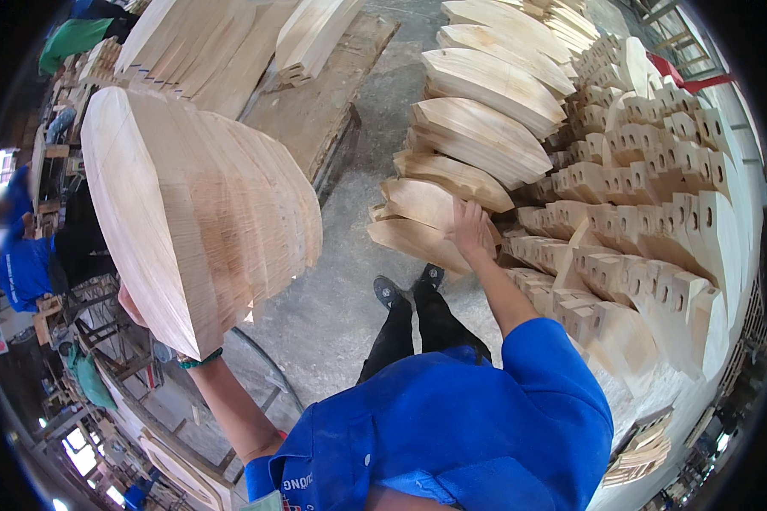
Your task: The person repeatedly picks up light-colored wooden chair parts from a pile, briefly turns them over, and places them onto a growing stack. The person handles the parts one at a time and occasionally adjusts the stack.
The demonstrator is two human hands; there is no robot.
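Note:
My left hand [130, 308] is against the outer side of a thick stack of pale, curved wooden boards [204, 213]. Most of that hand is hidden behind the wood, so its grip does not show. A dark green band circles the left wrist. On the other side, my right hand [471, 228] lies on the nearest group of curved wooden boards [422, 204], fingers stretched over their faces. Those boards lean at the near end of a long row of similar bundles [486, 128].
Slotted wooden parts [639, 221] stand packed in rows at the right. Further boards [204, 47] lie at the upper left beside a flat wooden sheet [315, 119]. Concrete floor [375, 170] runs between. A person in blue [25, 268] is at the far left, near frames and benches.

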